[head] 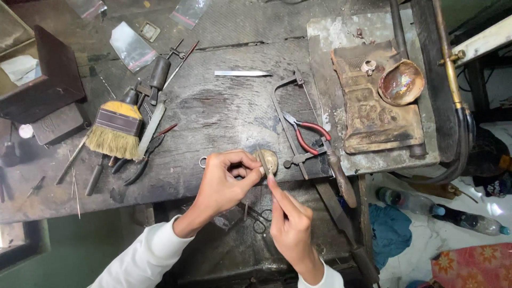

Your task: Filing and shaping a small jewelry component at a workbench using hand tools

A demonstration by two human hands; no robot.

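Brass-coloured and rounded, a small disc-like piece (268,159) sits pinched at the near edge of the dark wooden tabletop (224,112), which serves as the landmark for everything else. The left hand (224,184) has its fingers (246,158) curled closed around the piece's left side, steadying it just at the tabletop's front rim. The right hand (290,226) comes up from below that rim, its fingers closed on a thin flat strip (263,162), apparently a small file or blade, laid against the piece's face; I cannot tell exactly what the strip is.

Judging by this, the step in hand looks like fine working or trimming of the piece's surface. A next stroke would call for a firm pinch from the left hand and a short, controlled push from the right.

Farther back on the tabletop lie a jeweller's saw frame (290,122) and red-handled pliers (305,133) to the right, a flat brush (114,128) to the left, and a metal blade (242,73) near the rear.
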